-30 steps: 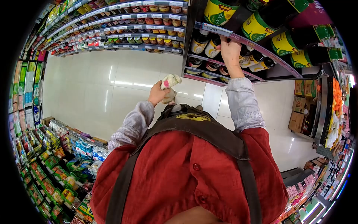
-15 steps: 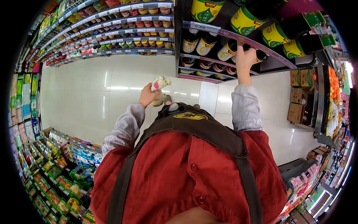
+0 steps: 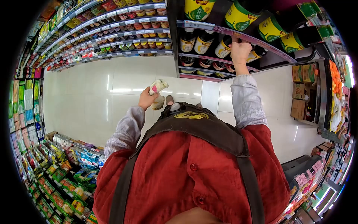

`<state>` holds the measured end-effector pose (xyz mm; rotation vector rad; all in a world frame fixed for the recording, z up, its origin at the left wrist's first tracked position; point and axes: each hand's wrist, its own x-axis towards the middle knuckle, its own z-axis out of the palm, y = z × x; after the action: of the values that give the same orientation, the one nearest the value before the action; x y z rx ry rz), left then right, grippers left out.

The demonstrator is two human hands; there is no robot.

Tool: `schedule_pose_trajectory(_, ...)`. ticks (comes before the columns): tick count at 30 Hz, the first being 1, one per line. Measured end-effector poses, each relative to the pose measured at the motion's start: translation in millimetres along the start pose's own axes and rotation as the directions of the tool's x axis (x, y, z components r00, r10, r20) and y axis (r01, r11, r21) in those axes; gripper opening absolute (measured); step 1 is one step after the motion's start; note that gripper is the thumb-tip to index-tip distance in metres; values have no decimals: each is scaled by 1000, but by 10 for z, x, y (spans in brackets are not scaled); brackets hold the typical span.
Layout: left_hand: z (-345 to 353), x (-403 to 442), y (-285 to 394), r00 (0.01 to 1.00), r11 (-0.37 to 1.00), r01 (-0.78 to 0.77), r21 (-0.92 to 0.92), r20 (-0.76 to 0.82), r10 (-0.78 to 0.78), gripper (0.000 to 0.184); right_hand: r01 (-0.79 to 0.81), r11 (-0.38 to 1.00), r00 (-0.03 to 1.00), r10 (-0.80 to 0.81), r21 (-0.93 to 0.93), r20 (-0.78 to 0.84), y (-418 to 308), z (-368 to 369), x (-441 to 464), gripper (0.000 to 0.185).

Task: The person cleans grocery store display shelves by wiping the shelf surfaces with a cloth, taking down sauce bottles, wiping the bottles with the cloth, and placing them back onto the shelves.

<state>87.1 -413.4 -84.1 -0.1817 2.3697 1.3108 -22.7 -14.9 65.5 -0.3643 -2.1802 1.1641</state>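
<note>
My left hand (image 3: 148, 98) is closed round a crumpled whitish cloth (image 3: 158, 86) with a pink patch, held low over the floor. A paler brown fold of it hangs beneath. My right hand (image 3: 241, 51) reaches into a shelf below the price rail (image 3: 209, 27), among dark sauce bottles. Its fingers are curled in; what they grip is hidden by the hand. Just left of it stands a bottle (image 3: 223, 49) with a white and yellow label. Another bottle with a yellow label (image 3: 254, 55) shows to its right, tilted in the wide view.
Larger bottles with yellow-green labels (image 3: 241, 15) fill the shelf above my right hand. Racks of small jars (image 3: 145, 26) stand at the back left, packaged goods (image 3: 56, 183) at lower left. Cardboard boxes (image 3: 298, 100) are stacked right. Pale tiled floor (image 3: 82, 97) lies between.
My right hand has shifted slightly down and left, its fingers more curled among the bottles. The left hand with the cloth has moved a little left and down.
</note>
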Motion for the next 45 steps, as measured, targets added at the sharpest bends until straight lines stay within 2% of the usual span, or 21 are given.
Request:
schedule_pose_trajectory(1,8,1,2,1000,1000,8,2,18,-8,39,-5,1000,1000,5,-2,-7,59,3,11,25)
schedule_pose_trajectory(3,46,-10,62,999,1000,14,-5,35,-14,39,-24,981,999,14,190,52,172,13,38,23)
schedule_pose_trajectory(5,98,2,117,999,1000,19,-13,49,-19,38,-14,993,997,5,121,81,281,0,65,23)
schedule_pose_trajectory(7,159,42,140,998,1000,-27,0,49,26,38,-54,958,997,36,281,70,244,27,57,24)
schedule_pose_trajectory(9,186,85,201,998,999,-44,-25,35,45,39,-70,961,996,55,267,63,184,53,42,24)
schedule_pose_trajectory(11,200,114,276,998,997,-59,-48,19,60,39,58,993,996,-66,107,68,101,69,9,27)
schedule_pose_trajectory(15,233,192,332,994,989,-107,-105,-20,106,39,14,994,991,-29,113,129,17,147,-26,28)
schedule_pose_trajectory(16,237,199,337,994,985,-104,-134,-25,102,38,60,996,989,-67,59,129,15,159,-31,34)
schedule_pose_trajectory(19,247,169,338,997,986,-82,-148,-24,79,38,39,997,994,-46,70,97,-75,161,-50,26)
schedule_pose_trajectory(23,239,120,288,997,991,-72,-114,-28,69,38,66,997,992,-70,41,108,40,158,-8,25)
schedule_pose_trajectory(29,277,91,201,1000,992,-26,-124,-5,26,38,36,994,992,-48,99,118,35,137,-7,25)
schedule_pose_trajectory(31,316,106,176,999,984,-32,-175,7,34,37,-62,977,987,30,204,156,-60,115,11,30)
schedule_pose_trajectory(35,381,160,176,999,983,-41,-179,18,45,37,-70,993,972,48,93,228,-90,-49,-5,33)
schedule_pose_trajectory(37,380,83,306,999,987,-46,-157,-12,45,38,-76,995,987,66,60,148,21,-196,-73,32)
schedule_pose_trajectory(38,384,74,311,999,986,-51,-160,-8,51,38,152,986,987,-155,-64,-41,160,-262,-133,29)
schedule_pose_trajectory(39,378,69,286,999,987,-40,-158,1,40,38,155,988,972,-157,-27,-178,182,-330,-199,26)
schedule_pose_trajectory(41,399,69,240,1000,987,-26,-158,12,29,39,47,997,961,-63,-65,-271,219,-488,-258,24)
schedule_pose_trajectory(45,444,68,153,999,982,-16,-189,40,24,40,76,976,924,-146,-203,-355,414,-505,-5,28)
